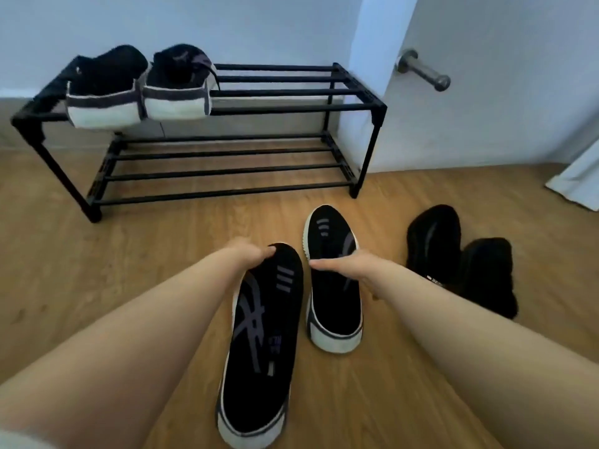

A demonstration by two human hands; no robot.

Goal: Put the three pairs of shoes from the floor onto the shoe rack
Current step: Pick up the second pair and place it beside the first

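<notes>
A black two-tier shoe rack point(291, 108) stands against the wall. One black-and-white pair point(139, 92) sits at the left end of its top tier, heels toward me. On the wooden floor in front of me lies a second black-and-white pair. My left hand point(246, 252) grips the toe of the left shoe point(259, 351), whose toe end is tipped up. My right hand point(346, 267) lies across the middle of the right shoe point(330, 234), thumb at one edge and fingers curled over the other. An all-black pair point(453, 254) lies on the floor to the right, apart from both hands.
The rack's lower tier point(220, 171) and the right part of the top tier hold nothing. A metal door stop point(424, 71) sticks out of the white wall at upper right. A white curtain edge point(580, 176) hangs at the far right.
</notes>
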